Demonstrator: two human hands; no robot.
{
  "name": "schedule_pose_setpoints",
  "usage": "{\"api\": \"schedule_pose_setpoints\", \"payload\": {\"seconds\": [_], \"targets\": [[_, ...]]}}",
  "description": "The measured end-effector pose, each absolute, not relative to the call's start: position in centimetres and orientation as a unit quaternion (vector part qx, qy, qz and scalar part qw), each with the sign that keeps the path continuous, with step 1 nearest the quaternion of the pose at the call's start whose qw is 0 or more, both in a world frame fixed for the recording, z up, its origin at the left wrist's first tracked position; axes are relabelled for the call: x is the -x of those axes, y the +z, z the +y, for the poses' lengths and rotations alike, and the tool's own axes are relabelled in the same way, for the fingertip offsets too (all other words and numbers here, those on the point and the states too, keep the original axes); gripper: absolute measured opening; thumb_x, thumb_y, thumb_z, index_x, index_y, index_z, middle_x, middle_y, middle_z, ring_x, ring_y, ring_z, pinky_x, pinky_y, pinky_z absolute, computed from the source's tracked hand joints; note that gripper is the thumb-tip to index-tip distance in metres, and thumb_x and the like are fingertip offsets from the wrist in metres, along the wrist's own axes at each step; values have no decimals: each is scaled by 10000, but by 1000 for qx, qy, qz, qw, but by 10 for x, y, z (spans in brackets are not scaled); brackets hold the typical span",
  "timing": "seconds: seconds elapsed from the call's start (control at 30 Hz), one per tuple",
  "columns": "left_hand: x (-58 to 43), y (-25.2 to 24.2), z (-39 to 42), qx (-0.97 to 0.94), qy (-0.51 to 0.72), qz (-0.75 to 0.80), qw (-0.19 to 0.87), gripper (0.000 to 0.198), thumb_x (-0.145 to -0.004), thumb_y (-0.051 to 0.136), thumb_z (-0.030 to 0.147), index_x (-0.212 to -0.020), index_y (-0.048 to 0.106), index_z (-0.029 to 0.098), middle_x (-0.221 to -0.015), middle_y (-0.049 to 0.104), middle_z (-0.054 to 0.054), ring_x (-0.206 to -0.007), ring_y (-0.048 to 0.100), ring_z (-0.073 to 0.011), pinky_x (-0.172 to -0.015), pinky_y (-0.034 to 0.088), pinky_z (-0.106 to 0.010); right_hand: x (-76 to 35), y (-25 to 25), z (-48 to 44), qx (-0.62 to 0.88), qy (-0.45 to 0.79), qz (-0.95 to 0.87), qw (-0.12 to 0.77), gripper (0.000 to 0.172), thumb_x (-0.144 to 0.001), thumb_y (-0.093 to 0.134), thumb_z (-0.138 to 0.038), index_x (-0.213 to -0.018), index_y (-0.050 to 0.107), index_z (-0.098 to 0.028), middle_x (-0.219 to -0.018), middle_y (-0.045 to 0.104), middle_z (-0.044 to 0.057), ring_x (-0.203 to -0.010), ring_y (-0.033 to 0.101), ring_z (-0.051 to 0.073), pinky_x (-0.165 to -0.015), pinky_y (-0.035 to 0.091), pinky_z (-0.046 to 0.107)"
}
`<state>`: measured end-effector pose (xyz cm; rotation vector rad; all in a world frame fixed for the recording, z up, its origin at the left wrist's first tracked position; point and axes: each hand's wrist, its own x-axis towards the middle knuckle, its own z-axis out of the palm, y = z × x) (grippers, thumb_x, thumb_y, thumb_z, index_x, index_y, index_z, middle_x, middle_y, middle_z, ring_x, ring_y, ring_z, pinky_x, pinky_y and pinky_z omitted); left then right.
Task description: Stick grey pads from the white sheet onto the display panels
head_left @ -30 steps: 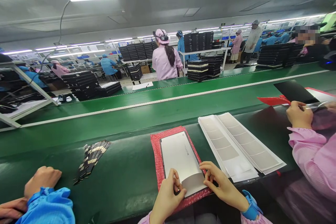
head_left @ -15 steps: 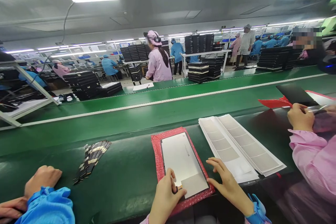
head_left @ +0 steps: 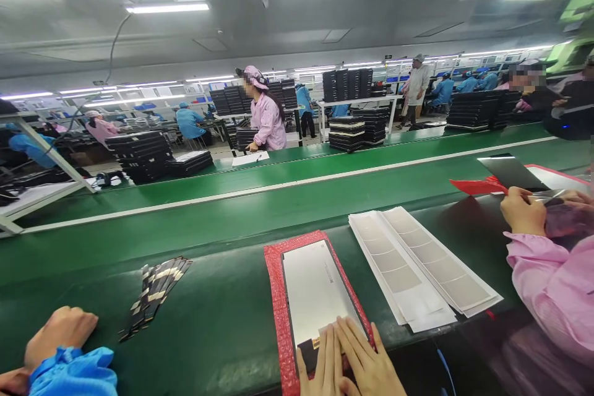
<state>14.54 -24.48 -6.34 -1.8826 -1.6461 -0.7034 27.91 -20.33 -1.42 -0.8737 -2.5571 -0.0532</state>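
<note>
A silver-backed display panel [head_left: 309, 278] with a dark border lies on a sheet of red bubble wrap [head_left: 275, 284]. My left hand [head_left: 325, 365] and my right hand [head_left: 366, 359] rest flat, side by side, on the panel's near end, fingers stretched out. They cover most of the grey patch there. Left of my fingers a black piece with a small orange flex part [head_left: 309, 349] shows at the panel's near edge. To the right lie white sheets of grey rectangular stickers [head_left: 417, 260].
Several dark flex strips [head_left: 155, 294] lie fanned out at the left. Near them is a co-worker's fist [head_left: 62, 334] in a blue sleeve. At right, a co-worker's hand [head_left: 524, 213] holds a dark panel [head_left: 513, 172]. Beyond runs a green conveyor belt [head_left: 232, 216].
My left hand has moved right and my right hand left, so both now press flat together on the panel's near end. The view has shifted slightly.
</note>
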Motion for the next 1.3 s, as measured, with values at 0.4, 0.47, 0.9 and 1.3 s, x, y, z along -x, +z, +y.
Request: {"api": "schedule_pose_setpoints", "payload": {"seconds": [0.4, 0.47, 0.9, 1.3], "targets": [[-94, -23, -259, 675, -257, -690, 48, 652, -718, 570, 473, -1283, 446, 173, -1260, 525, -171, -1127, 503, -355, -958, 311, -586, -297, -14, -201, 464, -52, -856, 220, 770, -856, 382, -490, -1418, -34, -168, -1402, 291, 146, -1225, 389, 369, -893, 356, 620], [-74, -12, -255, 641, -305, -703, -22, 715, -696, 559, 529, -1268, 446, 115, -1281, 498, -191, -1156, 479, -336, -940, 378, -524, -281, -12, -205, 409, -82, -875, 244, 791, -842, 397, -515, -1420, 4, -144, -1355, 371, 168, -1166, 463, 367, -881, 384, 580], [-16, 17, -204, 471, -369, -779, -187, 435, -758, 478, 504, -983, 577, 144, -692, 652, -7, -588, 607, -174, -622, 443, -286, -254, -19, -202, 212, -129, -919, 306, 529, -880, 418, -411, -1346, 342, -171, -1171, 585, 71, -1021, 605, 195, -852, 484, 289], [-13, 23, -191, 511, -222, -818, -144, 261, -821, 428, 369, -641, 541, 217, -588, 591, 42, -573, 556, -110, -511, 302, -194, -295, -14, -199, 350, -53, -887, 297, 308, -834, 527, -341, -1119, 576, -234, -1248, 535, 67, -1124, 525, 228, -912, 464, 396]]}}
